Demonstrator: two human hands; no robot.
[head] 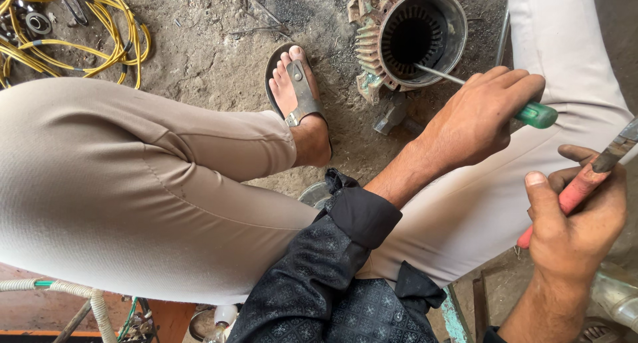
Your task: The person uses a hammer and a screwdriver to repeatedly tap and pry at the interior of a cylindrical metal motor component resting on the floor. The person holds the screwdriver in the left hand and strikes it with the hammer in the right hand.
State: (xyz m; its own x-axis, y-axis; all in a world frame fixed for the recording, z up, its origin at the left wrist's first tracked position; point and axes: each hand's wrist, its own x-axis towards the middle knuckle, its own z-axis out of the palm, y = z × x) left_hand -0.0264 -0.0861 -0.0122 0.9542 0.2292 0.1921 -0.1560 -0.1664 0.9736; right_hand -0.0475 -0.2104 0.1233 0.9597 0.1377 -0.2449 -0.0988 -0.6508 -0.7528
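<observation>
1. The green-handled screwdriver [531, 114] shows only its handle end and part of its shaft; the left hand [482, 120] hides the middle, and the tip is lost inside the motor stator [409, 37].
2. The red-handled tool [585, 183] in the right hand [575, 227] is cut off by the right edge.
3. The yellow wires [73, 30] run past the top-left edge.

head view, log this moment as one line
left hand: grips green-handled screwdriver, shaft in motor stator | right hand: grips red-handled tool, raised | ground: yellow wires
</observation>
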